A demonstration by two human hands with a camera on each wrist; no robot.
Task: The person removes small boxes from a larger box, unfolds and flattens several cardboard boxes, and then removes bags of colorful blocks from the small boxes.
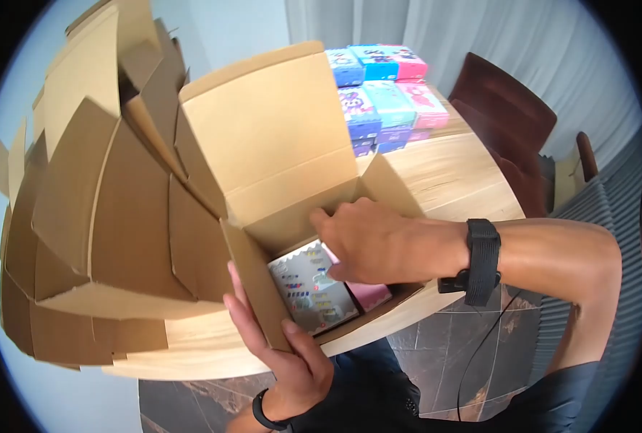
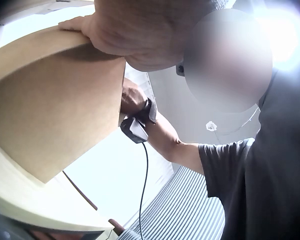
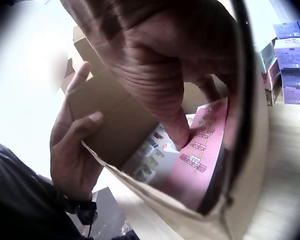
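An open cardboard box (image 1: pixel 257 292) stands at the table's near edge, its lid flap raised. My left hand (image 1: pixel 299 364) grips its left wall, thumb over the rim and the other fingers outside. Inside lie a grey printed box (image 1: pixel 308 289) and, to its right, a pink printed box (image 3: pixel 200 157). My right hand (image 1: pixel 371 242) reaches down into the carton and holds the pink box, its thumb in the gap beside the grey one. In the head view this hand covers much of the pink box.
Stacked blue, purple and pink boxes (image 1: pixel 386 101) stand at the back of the wooden table (image 1: pixel 454 169). Large open cardboard cartons (image 1: pixel 133 216) crowd the left side. A brown chair (image 1: pixel 501 108) stands beyond the table, and a black cable (image 1: pixel 483 332) hangs at the right.
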